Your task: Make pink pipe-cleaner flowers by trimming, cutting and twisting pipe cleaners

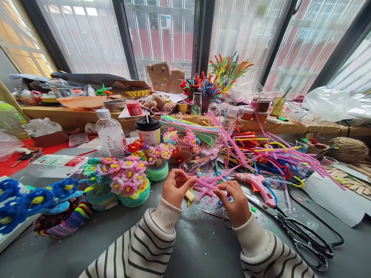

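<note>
A pink pipe cleaner (206, 183) stretches between my two hands above the grey table. My left hand (176, 189) pinches its left end between thumb and fingers. At its other end, my right hand (234, 202) has thumb and fingertips closed on it. More pink pipe cleaner pieces lie just behind and below it, among scattered glitter. Beside my left fingers is a small pale yellow block (189, 195). Small scissors (222, 216) lie partly hidden under my right hand. A pink glue gun (257, 187) rests to the right of that hand.
Pots of pipe-cleaner flowers (130, 179) stand at left, near blue flowers (37, 199). Behind them are a water bottle (110, 133) and a lidded cup (148, 133). Large black-handled scissors (307, 235) and a black cable lie right. Bundled pipe cleaners (197, 129) cover the table's back.
</note>
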`<move>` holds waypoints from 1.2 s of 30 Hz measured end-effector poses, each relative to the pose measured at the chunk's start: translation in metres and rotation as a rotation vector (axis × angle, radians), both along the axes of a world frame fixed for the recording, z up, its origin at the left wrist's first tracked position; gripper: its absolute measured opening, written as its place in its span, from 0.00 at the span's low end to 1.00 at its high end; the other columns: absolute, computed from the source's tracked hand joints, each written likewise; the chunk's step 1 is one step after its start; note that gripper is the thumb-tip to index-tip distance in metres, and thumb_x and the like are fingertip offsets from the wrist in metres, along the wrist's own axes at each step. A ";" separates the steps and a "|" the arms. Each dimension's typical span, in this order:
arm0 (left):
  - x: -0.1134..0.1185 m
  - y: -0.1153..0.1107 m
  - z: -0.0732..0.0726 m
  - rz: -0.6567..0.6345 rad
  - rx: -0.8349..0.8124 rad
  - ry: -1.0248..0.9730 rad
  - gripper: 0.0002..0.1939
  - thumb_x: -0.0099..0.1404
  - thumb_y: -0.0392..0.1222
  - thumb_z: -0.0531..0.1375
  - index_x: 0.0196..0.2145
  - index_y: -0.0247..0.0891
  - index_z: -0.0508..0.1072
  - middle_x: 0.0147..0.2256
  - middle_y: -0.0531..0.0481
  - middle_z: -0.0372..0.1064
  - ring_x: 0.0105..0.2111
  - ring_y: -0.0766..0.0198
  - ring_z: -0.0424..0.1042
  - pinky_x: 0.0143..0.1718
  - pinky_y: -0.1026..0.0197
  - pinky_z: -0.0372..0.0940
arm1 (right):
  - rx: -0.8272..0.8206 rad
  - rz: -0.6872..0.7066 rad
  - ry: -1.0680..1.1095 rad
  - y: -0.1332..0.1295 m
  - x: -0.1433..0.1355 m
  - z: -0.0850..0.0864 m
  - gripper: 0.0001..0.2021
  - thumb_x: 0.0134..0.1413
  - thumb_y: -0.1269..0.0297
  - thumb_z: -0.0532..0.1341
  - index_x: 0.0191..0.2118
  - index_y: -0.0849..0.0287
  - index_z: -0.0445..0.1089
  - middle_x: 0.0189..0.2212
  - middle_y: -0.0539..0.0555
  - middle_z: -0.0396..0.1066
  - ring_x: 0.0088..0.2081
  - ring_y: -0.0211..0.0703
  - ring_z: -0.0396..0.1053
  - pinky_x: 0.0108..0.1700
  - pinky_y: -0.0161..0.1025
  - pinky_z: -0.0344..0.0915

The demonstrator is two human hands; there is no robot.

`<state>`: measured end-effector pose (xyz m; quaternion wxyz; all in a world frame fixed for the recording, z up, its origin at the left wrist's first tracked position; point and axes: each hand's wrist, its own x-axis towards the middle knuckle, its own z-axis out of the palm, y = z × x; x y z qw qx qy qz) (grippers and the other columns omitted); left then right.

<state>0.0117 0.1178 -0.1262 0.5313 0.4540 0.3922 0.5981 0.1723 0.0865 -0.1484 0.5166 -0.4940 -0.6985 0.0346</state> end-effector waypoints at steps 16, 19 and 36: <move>0.001 0.003 0.001 -0.179 -0.296 -0.226 0.20 0.36 0.33 0.64 0.22 0.36 0.54 0.17 0.59 0.66 0.20 0.71 0.69 0.24 0.70 0.65 | -0.657 0.377 1.257 0.003 -0.008 -0.003 0.08 0.31 0.62 0.64 0.18 0.60 0.67 0.15 0.48 0.61 0.19 0.31 0.54 0.17 0.28 0.47; 0.001 0.003 0.001 -0.213 -0.326 -0.212 0.20 0.36 0.33 0.64 0.22 0.36 0.54 0.18 0.57 0.67 0.19 0.71 0.69 0.23 0.70 0.65 | -0.678 0.479 1.314 0.002 -0.009 0.000 0.07 0.31 0.63 0.64 0.17 0.60 0.66 0.15 0.47 0.59 0.19 0.31 0.52 0.16 0.28 0.48; -0.003 0.006 0.003 -0.214 -0.269 -0.180 0.25 0.35 0.32 0.64 0.16 0.37 0.45 0.11 0.63 0.58 0.16 0.74 0.65 0.20 0.72 0.62 | -0.603 0.429 1.400 0.001 -0.009 -0.003 0.05 0.32 0.67 0.64 0.19 0.60 0.66 0.17 0.44 0.58 0.19 0.27 0.52 0.19 0.27 0.51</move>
